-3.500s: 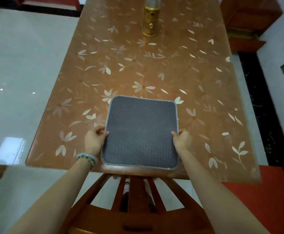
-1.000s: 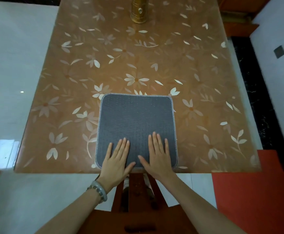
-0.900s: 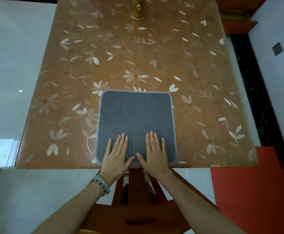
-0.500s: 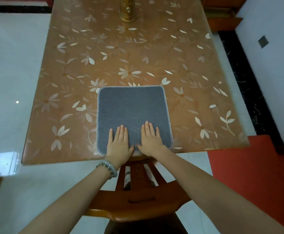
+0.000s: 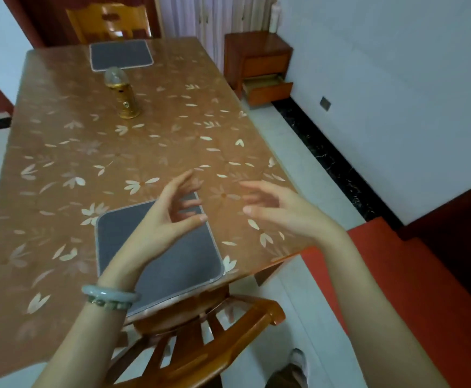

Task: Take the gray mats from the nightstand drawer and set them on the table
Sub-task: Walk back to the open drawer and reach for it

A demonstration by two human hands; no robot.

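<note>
One gray mat point(image 5: 172, 264) lies flat at the near end of the brown flowered table point(image 5: 60, 169), its front edge at the table's rim. A second gray mat point(image 5: 120, 55) lies at the far end. My left hand point(image 5: 169, 219) hovers above the near mat, fingers apart and empty, a green bangle on its wrist. My right hand point(image 5: 282, 211) floats over the table's near right corner, also empty with fingers spread. The wooden nightstand point(image 5: 259, 63) stands against the wall at the far right, its lower drawer point(image 5: 267, 89) pulled out.
A gold bottle-like object with a clear dome point(image 5: 122, 93) stands on the table between the mats. A wooden chair point(image 5: 200, 340) is tucked under the near end, another chair point(image 5: 108, 22) at the far end. Red floor covering point(image 5: 413, 289) lies to the right.
Both hands have lifted off the near mat, where they were pressing flat, and now hover with fingers spread. My view has risen and turned right, showing the far mat and the nightstand.
</note>
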